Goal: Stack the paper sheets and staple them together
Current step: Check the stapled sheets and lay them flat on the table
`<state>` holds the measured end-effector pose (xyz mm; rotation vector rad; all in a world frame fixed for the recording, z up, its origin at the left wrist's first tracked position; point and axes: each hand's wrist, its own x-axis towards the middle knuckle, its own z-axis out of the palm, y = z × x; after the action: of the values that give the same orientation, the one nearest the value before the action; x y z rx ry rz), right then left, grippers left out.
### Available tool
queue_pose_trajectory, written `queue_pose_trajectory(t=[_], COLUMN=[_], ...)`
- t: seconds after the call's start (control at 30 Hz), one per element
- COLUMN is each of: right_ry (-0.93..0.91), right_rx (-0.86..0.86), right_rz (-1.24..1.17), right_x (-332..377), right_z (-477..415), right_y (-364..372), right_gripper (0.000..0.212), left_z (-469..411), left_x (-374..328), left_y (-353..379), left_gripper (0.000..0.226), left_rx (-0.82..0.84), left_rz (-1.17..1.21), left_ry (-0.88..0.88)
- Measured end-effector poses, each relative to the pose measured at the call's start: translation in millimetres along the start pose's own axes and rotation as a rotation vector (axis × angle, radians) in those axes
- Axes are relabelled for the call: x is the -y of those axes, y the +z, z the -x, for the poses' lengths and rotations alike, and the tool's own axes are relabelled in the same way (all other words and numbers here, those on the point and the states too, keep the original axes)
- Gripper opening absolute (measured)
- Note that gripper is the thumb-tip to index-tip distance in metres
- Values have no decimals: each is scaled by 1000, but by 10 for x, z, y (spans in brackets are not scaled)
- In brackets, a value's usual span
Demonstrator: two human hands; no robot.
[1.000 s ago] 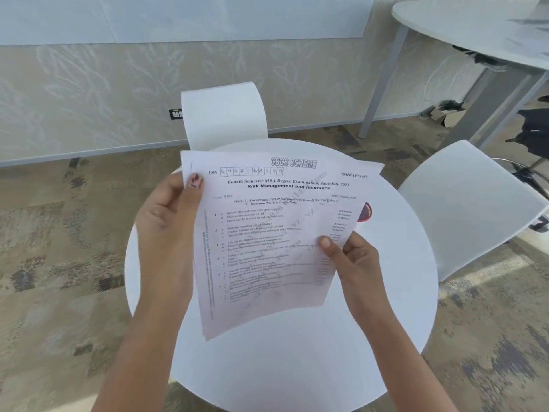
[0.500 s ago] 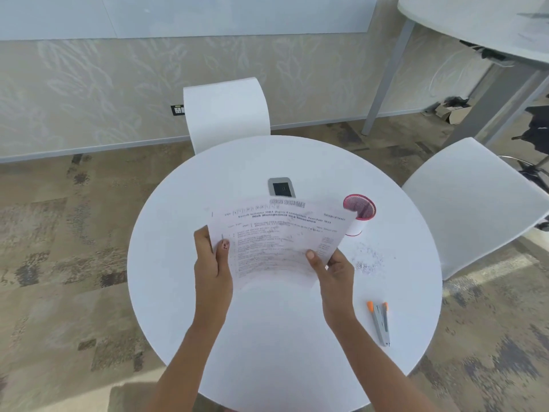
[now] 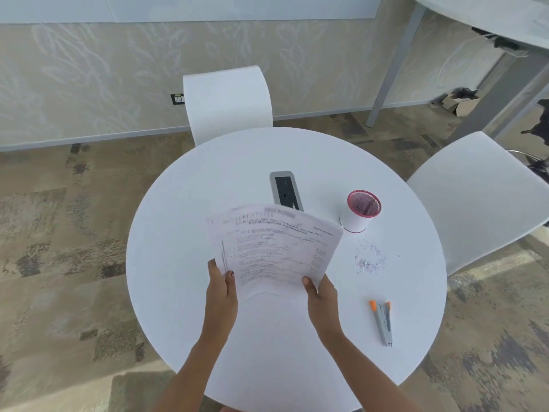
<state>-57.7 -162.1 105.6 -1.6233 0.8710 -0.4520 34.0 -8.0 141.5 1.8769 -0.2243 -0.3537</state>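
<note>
A bundle of printed paper sheets (image 3: 273, 248) is held low over the middle of the round white table (image 3: 178, 233), its sheets slightly fanned at the left edge. My left hand (image 3: 222, 288) grips the bundle's lower left corner, thumb on top. My right hand (image 3: 320, 292) pinches the lower right corner. A grey stapler with orange tips (image 3: 382, 321) lies on the table to the right of my right hand, apart from it.
A pink mesh cup (image 3: 361, 211) stands at the right back of the table, with a scatter of tiny staples (image 3: 370, 258) in front of it. A grey power socket panel (image 3: 285, 188) sits behind the sheets. White chairs stand behind (image 3: 227, 102) and to the right (image 3: 475, 197).
Both hands have lowered the sheets from near my face down toward the table. The socket panel, cup and stapler came into view.
</note>
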Motion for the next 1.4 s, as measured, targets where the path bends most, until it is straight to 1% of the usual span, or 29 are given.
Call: queue_pose_trajectory(t=[0.03,0.07,0.13,0.17,0.3,0.37,0.53,0.6,0.73,0.97,1.07,1.2,1.33,1.4], right_ry=[-13,-28,-52,-59,-41,-24,-28,-19,-11,29,45,60,45,-3], right_rx=[-12,-26,-63,-81,-122,-119,-94,-80,-62,-74,-62,-81,-89,-95], right_rz=[19,34,70,88,114,133,177,188,227,226,241,190,203,253], right_x=[19,38,88,120,239,315,511,584,652,495,442,382,311,240], right_z=[-33,-68,-158,-217,-486,-617,-980,-1147,-1491,-2104,-2310,-2524,-2650,-2668], right_y=[14,29,70,96,228,313,549,644,842,1170,1269,1355,1427,1463], right_gripper=[30,31,32,32,27,26,15,12,18,15,21,34,39,41], left_z=[-29,-64,-165,-228,-491,-650,-1143,-1362,-1776,-2371,-2610,-2869,-3040,-3078], left_x=[16,17,16,14,-59,-93,-65,-50,4,170,254,340,434,491], left_y=[8,15,15,9,-44,-59,-77,-89,-92,32,77,120,158,187], left_gripper=[41,38,24,21,30,29,19,17,20,22,24,29,36,41], left_rx=[1,-12,-58,-89,-191,-219,-289,-302,-297,-304,-302,-303,-289,-279], left_rz=[-12,-22,-40,-46,-43,-53,-99,-105,-105,-134,-139,-149,-181,-205], left_ry=[-1,8,23,24,23,19,-29,-50,-95,-139,-163,-183,-191,-173])
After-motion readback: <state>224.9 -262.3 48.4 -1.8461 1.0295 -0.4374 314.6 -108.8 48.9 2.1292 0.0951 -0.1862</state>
